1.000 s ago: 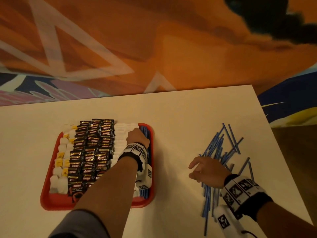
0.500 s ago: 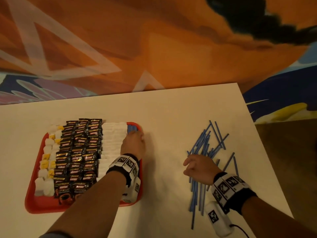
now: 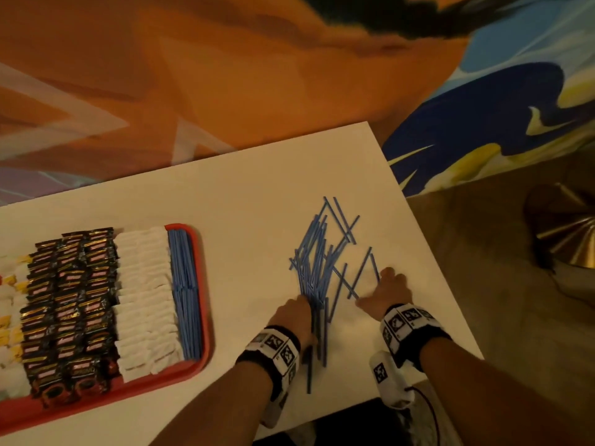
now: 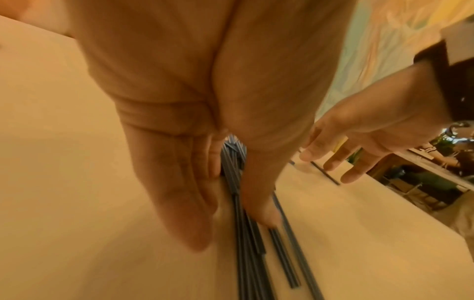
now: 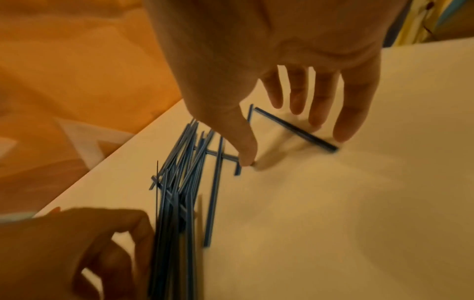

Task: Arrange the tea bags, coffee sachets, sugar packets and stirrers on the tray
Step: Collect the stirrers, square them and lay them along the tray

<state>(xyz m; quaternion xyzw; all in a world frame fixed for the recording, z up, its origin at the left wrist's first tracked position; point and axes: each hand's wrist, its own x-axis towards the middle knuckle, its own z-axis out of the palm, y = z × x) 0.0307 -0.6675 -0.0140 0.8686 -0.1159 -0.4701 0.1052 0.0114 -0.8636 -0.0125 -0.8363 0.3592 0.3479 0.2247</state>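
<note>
— Where are my hands?

— On the white rectangular table (image 3: 251,194), near its right edge. My left hand (image 3: 294,312) lies at the left flank of the loose heap of thin blue plastic stirrers (image 3: 314,262), thumb (image 4: 259,207) pressing on the sticks, fingers (image 4: 179,203) straight along them. My right hand (image 3: 384,292) is spread, fingertips (image 5: 343,130) down beside one stray stirrer (image 5: 295,130) at the heap's right side; it grips nothing.

— And the tray?

— The red plastic tray (image 3: 206,317) sits by the table's near left edge. Along its right rim lies a neat row of blue stirrers (image 3: 185,291), then white packets (image 3: 145,300), then dark sachets (image 3: 70,304); yellow-tagged white bags (image 3: 9,284) fill the left side.
</note>
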